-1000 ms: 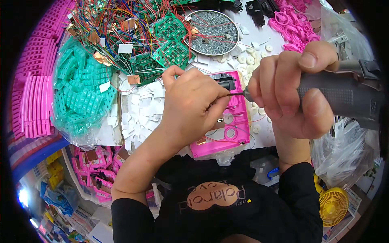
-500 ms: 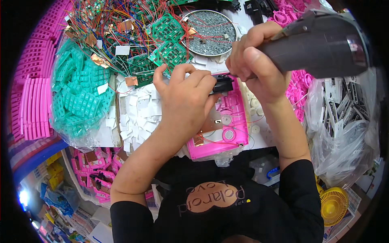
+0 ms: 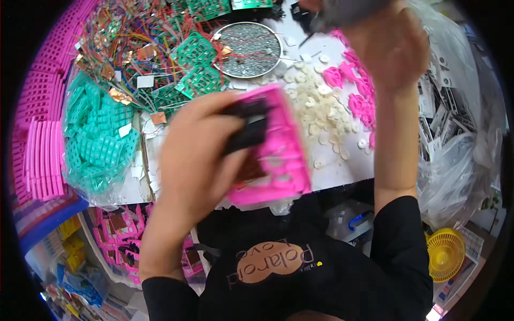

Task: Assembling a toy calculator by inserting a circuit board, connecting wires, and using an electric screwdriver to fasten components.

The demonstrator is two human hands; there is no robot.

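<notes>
My left hand [image 3: 195, 147] grips a pink plastic casing [image 3: 292, 155], tilted and blurred above the table's front edge. Its fingers lie over a black block-shaped part [image 3: 251, 125] set in the casing's upper side. At the top right, my right hand [image 3: 393, 53] is wrapped round a dark grey power screwdriver [image 3: 350, 9]. The tool is smeared by motion and partly cut off by the frame; a thin bit seems to point down and left. Hand and tool are apart from the casing.
Behind lie a round tray of small screws [image 3: 249, 51] and green circuit boards [image 3: 201, 80] with tangled wires. Cream discs [image 3: 321, 107] and pink rings [image 3: 361, 109] lie at right. Turquoise keypads [image 3: 99, 134] fill a bag at left. Clear bags [image 3: 450, 182] hang at far right.
The left hand has lifted the pink casing off the table and tilted it. My right hand has drawn the screwdriver up and away from the black part. The view has shifted slightly.
</notes>
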